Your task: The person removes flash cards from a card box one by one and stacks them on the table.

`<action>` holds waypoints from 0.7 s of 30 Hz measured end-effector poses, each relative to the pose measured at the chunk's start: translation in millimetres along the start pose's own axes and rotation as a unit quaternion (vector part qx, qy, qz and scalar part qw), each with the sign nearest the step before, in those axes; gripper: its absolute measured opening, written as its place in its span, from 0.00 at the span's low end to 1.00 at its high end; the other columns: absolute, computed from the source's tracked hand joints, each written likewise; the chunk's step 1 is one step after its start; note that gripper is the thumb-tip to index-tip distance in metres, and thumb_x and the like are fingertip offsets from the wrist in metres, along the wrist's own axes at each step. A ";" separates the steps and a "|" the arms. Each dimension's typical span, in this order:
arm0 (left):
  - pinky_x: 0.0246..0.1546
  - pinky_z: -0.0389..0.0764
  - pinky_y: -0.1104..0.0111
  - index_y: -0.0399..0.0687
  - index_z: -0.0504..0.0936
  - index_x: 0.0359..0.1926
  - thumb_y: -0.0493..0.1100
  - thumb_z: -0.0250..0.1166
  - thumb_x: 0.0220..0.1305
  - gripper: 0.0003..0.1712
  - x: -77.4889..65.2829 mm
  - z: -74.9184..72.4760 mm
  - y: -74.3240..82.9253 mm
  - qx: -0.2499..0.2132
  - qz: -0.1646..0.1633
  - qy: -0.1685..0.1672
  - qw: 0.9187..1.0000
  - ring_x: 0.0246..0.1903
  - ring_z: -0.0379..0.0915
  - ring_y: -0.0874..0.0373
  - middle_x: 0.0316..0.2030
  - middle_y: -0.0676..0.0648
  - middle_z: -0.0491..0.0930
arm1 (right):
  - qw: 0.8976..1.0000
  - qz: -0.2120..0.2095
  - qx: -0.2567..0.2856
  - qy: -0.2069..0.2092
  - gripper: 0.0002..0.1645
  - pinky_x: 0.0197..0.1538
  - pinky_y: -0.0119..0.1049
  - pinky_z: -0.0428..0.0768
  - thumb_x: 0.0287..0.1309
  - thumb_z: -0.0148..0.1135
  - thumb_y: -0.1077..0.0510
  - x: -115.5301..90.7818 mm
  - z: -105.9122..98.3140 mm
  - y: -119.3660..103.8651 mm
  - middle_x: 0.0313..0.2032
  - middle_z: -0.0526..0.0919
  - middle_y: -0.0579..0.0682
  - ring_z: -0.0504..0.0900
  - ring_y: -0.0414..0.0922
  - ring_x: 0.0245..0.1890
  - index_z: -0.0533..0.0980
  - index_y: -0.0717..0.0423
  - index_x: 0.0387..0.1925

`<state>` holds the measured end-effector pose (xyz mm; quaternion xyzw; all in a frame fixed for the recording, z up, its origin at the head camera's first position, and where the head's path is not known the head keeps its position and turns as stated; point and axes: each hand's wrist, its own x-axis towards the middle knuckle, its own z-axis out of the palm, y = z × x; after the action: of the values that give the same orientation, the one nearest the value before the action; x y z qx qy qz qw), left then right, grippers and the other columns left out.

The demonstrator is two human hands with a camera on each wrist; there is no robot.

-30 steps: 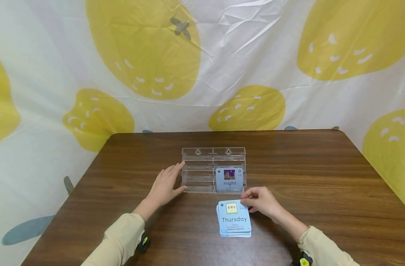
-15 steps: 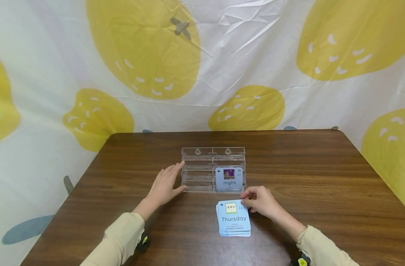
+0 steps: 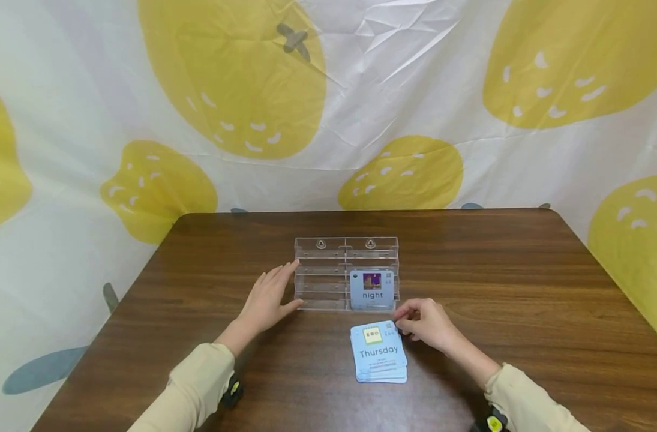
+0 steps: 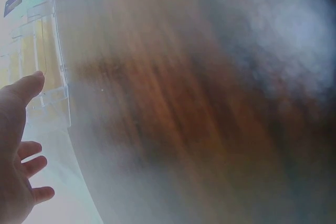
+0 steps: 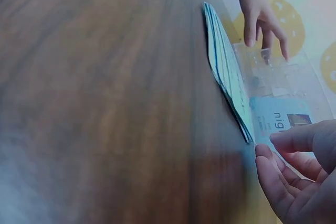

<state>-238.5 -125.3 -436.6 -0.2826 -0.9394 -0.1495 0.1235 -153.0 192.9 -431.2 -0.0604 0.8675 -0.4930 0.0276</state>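
A clear plastic rack (image 3: 320,288) with two columns of stepped slots stands on the table. In its right column, at the front, sits a pale blue "night" card (image 3: 371,295). My left hand (image 3: 267,300) rests at the rack's left side, fingers extended, thumb at the front corner. Before the rack lies a stack of flash cards (image 3: 381,377), topped by a slightly turned "Thursday" card (image 3: 379,354). My right hand (image 3: 428,324) is beside that card's upper right corner. In the right wrist view, its loosely curled fingers (image 5: 268,169) and thumb show a gap with no card between them.
The brown wooden table (image 3: 495,288) extends around the rack and cards. Behind it hangs a white curtain (image 3: 285,189) with yellow fruit prints. Dark straps (image 3: 232,393) with cameras sit on both wrists.
The Thursday card has turned slightly counterclockwise and shifted away on the stack. My right thumb has come off its corner, and the right hand is a little farther right. My left hand stays put.
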 end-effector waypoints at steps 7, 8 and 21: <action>0.59 0.59 0.46 0.49 0.56 0.68 0.54 0.67 0.51 0.46 0.3 -0.5 -0.3 -0.001 -0.003 -0.004 1.000 0.59 0.61 0.43 0.61 0.39 0.65 | 1.000 -0.016 -0.015 0.012 0.09 0.22 0.33 0.79 0.47 0.62 0.68 6.6 -8.7 -7.7 0.28 0.81 0.53 0.78 0.43 0.24 0.78 0.67 0.34; 0.59 0.59 0.46 0.49 0.55 0.68 0.54 0.67 0.51 0.46 0.5 -0.6 -0.2 -0.002 -0.003 -0.005 1.000 0.60 0.60 0.43 0.61 0.39 0.65 | 1.000 -0.019 -0.020 0.014 0.09 0.23 0.33 0.79 0.47 0.63 0.68 7.8 -10.1 -9.1 0.28 0.81 0.54 0.78 0.43 0.24 0.77 0.67 0.34; 0.59 0.59 0.46 0.50 0.55 0.68 0.54 0.67 0.51 0.46 0.2 0.5 -1.2 -0.002 -0.005 -0.006 1.000 0.60 0.60 0.44 0.61 0.40 0.65 | 0.993 -0.064 -0.072 0.066 0.14 0.36 0.40 0.80 0.45 0.63 0.69 24.8 -24.7 -19.4 0.34 0.82 0.60 0.81 0.50 0.32 0.76 0.68 0.38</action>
<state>-239.3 -126.0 -437.3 -0.2786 -0.9414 -0.1503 0.1162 -178.7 200.8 -401.6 -0.0849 0.8949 -0.4333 -0.0654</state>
